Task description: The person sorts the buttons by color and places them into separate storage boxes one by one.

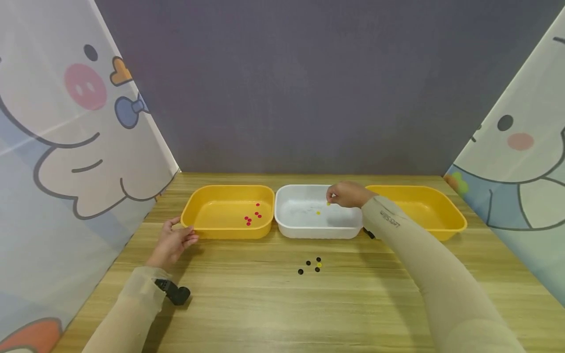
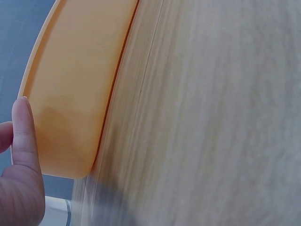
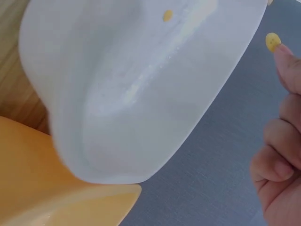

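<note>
In the head view, my right hand (image 1: 346, 194) is over the white tray (image 1: 320, 232), pinching a small yellow button (image 3: 273, 42) between thumb and fingertip. The right wrist view shows this button up close, with the other fingers curled into the palm. Another yellow button (image 1: 318, 213) lies on the white tray's floor. My left hand (image 1: 174, 241) is at the near left corner of the left yellow tray (image 1: 227, 234), its straight fingers touching the wall and rim. Several red buttons (image 1: 249, 220) lie inside that tray.
Several black buttons (image 1: 308, 263) and one yellow button lie on the wooden table (image 1: 265, 304) in front of the white tray. A second yellow tray (image 1: 423, 208) stands at the right, partly behind my right arm. A grey panel (image 1: 282, 88) closes off the back.
</note>
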The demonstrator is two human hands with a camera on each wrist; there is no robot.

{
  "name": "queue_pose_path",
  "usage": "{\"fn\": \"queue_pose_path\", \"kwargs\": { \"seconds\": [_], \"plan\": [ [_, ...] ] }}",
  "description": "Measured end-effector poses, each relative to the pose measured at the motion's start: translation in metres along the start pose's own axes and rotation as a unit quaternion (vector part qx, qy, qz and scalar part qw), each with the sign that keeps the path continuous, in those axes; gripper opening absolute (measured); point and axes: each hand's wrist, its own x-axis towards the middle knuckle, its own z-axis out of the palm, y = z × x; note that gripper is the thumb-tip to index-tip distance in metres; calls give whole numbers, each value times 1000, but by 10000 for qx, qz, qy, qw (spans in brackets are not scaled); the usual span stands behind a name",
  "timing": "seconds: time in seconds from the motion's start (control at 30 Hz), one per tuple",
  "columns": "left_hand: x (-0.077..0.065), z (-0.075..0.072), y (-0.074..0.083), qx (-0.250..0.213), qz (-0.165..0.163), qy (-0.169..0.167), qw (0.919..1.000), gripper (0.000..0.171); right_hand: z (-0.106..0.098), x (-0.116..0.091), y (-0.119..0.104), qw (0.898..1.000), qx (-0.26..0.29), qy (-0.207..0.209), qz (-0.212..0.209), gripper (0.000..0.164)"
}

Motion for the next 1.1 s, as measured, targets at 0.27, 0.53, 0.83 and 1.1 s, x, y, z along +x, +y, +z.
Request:
{"fn": "queue_pose_path", "kwargs": {
  "seconds": [0.27,0.53,0.83,1.1],
  "plan": [
    [0,-1,-1,112,-29,60,9999,63,-6,10,6,9999,35,-129,82,12],
    [1,-1,-2,123,-57,104,9999,64,-8,19,9,9993,-13,-283,236,11],
    [2,0,0,222,-15,48,9997,65,-9,32,15,9972,-277,-364,589,12],
    [1,-2,-3,234,-74,100,9996,67,-3,38,23,9965,-206,-512,631,11]
  ]
}}
